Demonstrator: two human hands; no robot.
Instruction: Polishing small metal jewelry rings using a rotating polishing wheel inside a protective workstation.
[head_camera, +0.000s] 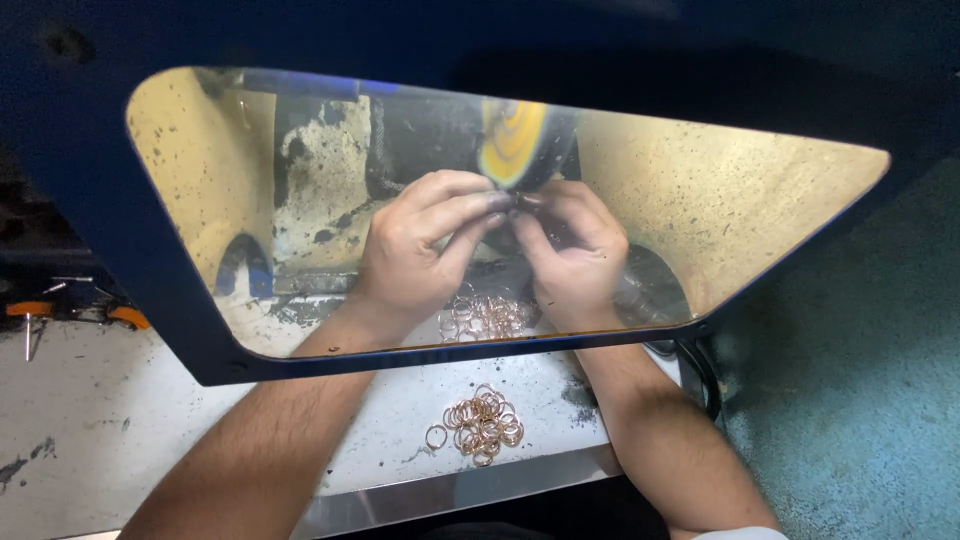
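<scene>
Seen through a clear shield window (760, 200), my left hand (425, 240) and my right hand (575, 255) meet fingertip to fingertip just below a spinning yellow buffing wheel (515, 140). Together they pinch something small against the wheel; it looks like a ring, but the fingers hide it. A heap of thin copper-coloured rings (485, 318) lies right under my hands behind the shield. A second heap of the same rings (482, 425) sits on the white bench in front of the shield, between my forearms.
A dark blue machine hood (180, 340) frames the window and blocks the top of the view. The white, stained bench (120, 430) ends in a metal front edge. Orange-handled tools (60, 312) lie at far left. A black hose (705, 375) hangs at right over a teal floor.
</scene>
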